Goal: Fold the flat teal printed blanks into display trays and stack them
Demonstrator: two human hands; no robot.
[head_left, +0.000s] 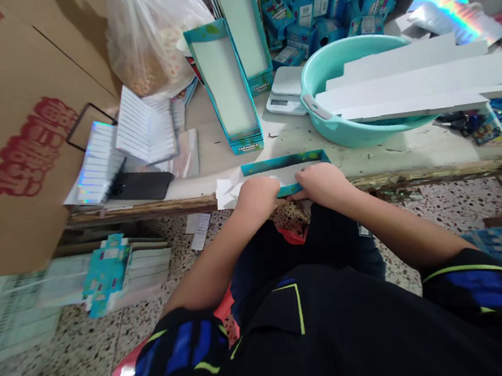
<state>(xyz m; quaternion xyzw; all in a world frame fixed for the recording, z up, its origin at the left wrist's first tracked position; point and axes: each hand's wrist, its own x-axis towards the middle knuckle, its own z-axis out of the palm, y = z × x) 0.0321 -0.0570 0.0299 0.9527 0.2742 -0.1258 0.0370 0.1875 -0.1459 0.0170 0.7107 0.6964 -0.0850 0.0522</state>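
Observation:
At the front edge of the table lies a long teal cardboard tray (284, 162) with a white inside. Its left end has white flaps (228, 190) still spread out flat. My left hand (257, 194) is closed on the near wall, close to the left end. Farther right, my right hand (322, 182) grips the same wall, its fingers curled over the edge. Both hands partly hide this wall. Beyond them stand two stacks of nested teal trays, a nearer stack (226, 86) and a farther stack (242, 22).
A turquoise basin (363, 130) bearing white folded card strips (413, 83) stands right of a white scale (284, 94). Small teal boxes (324, 6) are heaped behind. At left are a black phone (142, 185), an open notebook (145, 125), a plastic bag (157, 34) and a big carton (15, 120).

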